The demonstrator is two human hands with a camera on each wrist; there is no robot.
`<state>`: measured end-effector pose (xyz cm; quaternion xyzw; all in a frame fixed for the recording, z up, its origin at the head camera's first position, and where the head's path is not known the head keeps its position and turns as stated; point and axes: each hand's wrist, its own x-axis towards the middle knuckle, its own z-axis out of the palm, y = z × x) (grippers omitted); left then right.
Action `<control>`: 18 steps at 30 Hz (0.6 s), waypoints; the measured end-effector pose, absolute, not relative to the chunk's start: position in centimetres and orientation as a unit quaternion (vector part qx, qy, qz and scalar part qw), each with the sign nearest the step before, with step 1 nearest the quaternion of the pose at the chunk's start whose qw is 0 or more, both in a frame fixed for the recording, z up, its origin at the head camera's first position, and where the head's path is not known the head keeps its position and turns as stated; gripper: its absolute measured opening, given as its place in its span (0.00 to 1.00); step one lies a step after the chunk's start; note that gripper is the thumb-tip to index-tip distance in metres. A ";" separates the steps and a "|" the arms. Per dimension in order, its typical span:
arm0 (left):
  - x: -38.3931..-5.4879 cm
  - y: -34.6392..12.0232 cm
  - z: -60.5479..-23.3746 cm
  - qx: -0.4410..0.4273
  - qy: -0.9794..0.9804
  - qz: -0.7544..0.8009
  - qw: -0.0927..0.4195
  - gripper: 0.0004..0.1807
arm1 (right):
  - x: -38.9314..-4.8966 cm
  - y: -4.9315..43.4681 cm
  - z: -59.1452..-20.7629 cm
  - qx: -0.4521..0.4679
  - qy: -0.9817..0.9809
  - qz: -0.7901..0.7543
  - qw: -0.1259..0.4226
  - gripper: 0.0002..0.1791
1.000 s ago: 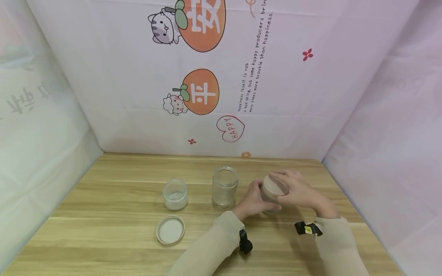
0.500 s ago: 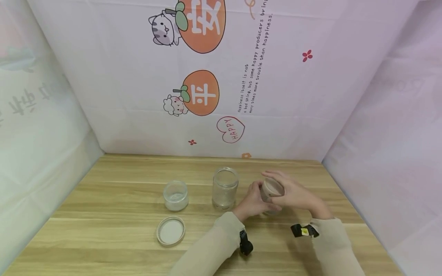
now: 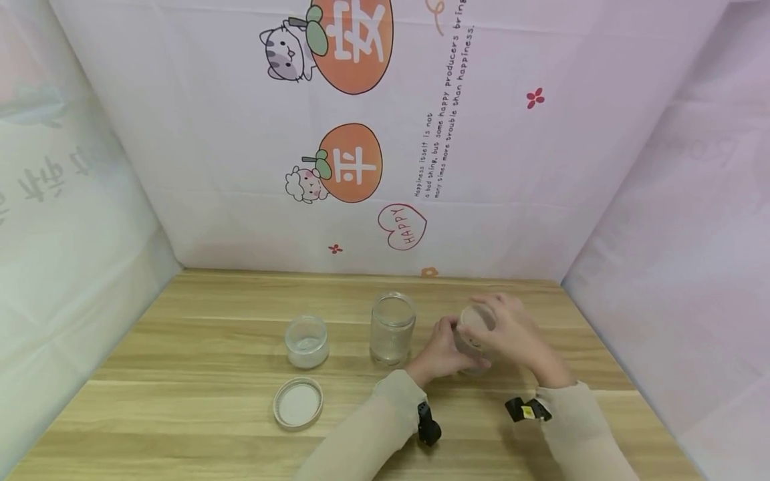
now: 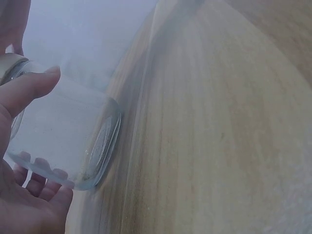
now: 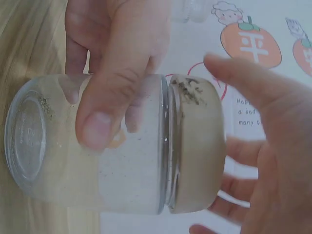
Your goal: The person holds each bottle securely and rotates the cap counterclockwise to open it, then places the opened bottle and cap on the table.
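On the right side of the table stands a clear glass jar [image 5: 131, 165] with a pale beige lid [image 5: 200, 146] on its mouth. My left hand [image 3: 444, 351] grips the jar's body, its thumb on one side and its fingers round the other, as the left wrist view shows. Around the lid curves my right hand [image 3: 511, 334]. Its fingers [image 5: 241, 187] bend behind the far side of the lid, partly hidden by it, and its thumb lies close to the rim, seemingly a little apart from it. Dark specks mark the lid's side in the right wrist view.
A tall open glass jar [image 3: 392, 331] stands just left of my left hand. Farther left are a short open glass jar [image 3: 307, 344] and a loose lid [image 3: 298, 403] lying inside up. White printed cloth [image 3: 481, 234] walls the wooden table [image 3: 180, 374] at the back and sides.
My right hand has turned back and forth about the lid, its wrist shifting slightly left. My left hand keeps its hold on the jar. The other jars and the loose lid have not moved.
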<state>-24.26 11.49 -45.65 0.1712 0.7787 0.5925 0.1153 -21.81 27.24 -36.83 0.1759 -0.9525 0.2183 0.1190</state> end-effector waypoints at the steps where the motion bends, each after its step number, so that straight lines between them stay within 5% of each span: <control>1: -24.2 11.5 -45.7 0.169 0.780 0.591 0.115 0.51 | -21.7 27.2 -36.7 0.164 -0.957 0.207 0.123 0.38; 18: -24.1 11.5 -45.6 0.171 0.784 0.587 0.110 0.48 | -20.5 27.6 -35.6 0.109 -0.978 0.169 0.061 0.43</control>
